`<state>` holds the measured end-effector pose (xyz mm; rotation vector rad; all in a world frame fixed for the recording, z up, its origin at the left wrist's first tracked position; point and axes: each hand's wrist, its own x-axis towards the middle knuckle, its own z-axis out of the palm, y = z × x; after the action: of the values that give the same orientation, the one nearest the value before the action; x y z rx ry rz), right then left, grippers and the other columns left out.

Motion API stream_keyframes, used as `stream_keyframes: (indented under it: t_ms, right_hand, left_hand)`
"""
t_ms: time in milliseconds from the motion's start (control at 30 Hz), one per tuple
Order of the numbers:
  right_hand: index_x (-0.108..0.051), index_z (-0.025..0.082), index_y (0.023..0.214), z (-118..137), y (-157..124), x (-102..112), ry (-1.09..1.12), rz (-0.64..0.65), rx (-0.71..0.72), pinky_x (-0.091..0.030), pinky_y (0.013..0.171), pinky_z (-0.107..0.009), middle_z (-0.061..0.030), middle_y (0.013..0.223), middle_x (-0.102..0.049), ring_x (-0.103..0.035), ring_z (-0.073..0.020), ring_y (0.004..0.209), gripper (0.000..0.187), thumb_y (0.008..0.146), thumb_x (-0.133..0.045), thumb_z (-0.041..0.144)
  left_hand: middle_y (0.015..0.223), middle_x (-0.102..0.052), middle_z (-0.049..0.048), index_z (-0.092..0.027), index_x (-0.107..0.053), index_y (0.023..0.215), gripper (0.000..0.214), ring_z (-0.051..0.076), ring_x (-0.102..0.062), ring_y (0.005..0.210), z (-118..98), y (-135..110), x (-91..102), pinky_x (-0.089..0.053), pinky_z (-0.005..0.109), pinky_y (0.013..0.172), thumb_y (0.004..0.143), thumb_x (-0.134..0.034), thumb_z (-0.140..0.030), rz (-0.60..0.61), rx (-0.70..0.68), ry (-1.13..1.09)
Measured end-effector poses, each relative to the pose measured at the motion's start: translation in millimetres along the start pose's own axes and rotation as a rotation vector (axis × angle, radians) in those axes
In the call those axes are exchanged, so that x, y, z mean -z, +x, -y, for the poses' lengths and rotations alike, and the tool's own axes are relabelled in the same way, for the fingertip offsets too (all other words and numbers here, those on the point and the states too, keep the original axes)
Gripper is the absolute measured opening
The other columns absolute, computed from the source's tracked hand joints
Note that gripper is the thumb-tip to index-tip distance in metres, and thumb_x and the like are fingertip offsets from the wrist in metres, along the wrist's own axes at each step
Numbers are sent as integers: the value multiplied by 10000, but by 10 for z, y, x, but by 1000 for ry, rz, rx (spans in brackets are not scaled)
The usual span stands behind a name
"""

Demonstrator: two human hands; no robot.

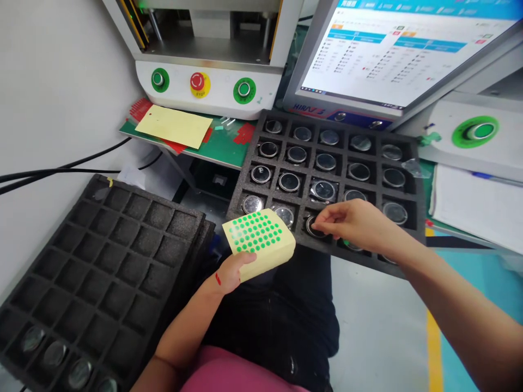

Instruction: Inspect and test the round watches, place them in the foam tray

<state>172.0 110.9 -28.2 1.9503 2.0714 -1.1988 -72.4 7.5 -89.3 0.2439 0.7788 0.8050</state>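
My left hand [231, 270] grips a pale yellow sheet of round green stickers [261, 231], thumb on top, the sheet bending over at its right side. My right hand [341, 219] is closed in a pinch over a round watch case [311, 224] in the front row of a dark foam tray [302, 241]. Whatever lies between those fingertips is hidden. More round watch cases with dark glass faces, such as one watch case [289, 182], sit in the tray's compartments. A bit of green shows just under my right hand.
At the left stands a stack of foam trays [134, 234], a few round clear pieces [55, 354] in its near compartments. Behind are a press with buttons [197, 81], a yellow card [174, 126] and a monitor [368, 54]. Papers [476, 198] with a pen lie at the right.
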Motion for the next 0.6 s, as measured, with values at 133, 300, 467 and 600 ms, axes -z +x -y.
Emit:
stream_keyframes:
  t_ms: [133,300,467,600]
  right_hand:
    - [-683,196,729,-23,-75,15,14,8,80,-479,555,-271,-31,651,-699,-661,-183,608,288,806,-494,398]
    - [-687,214,700,50,-106,-37,-102,-46,67,-436,558,-294,-9,636,-691,-643,-190,586,192,760,-531,309]
    - [-691,229,688,132,-113,-51,-202,-56,9,-441,585,-285,17,668,-701,-670,-191,640,125,751,-584,240]
    - [-707,237,700,213,-140,-31,-311,-63,-25,-406,584,-298,11,677,-706,-678,-230,679,114,754,-614,198]
  left_hand:
    - [1297,-660,125,-153,-687,1201,497,368,-527,1292,26,32,36,-362,517,1095,775,-589,-390,178,4,451]
    - [1331,-647,50,-208,-739,1120,361,314,-431,1381,2,111,-38,-214,442,1199,788,-614,-275,305,-99,674]
    - [1411,-581,44,-209,-709,1191,399,315,-434,1380,13,134,-61,-225,451,1200,836,-535,-261,355,-184,773]
    - [1397,-594,49,-213,-659,1272,461,307,-437,1380,59,127,-57,-248,453,1193,834,-519,-251,363,-210,785]
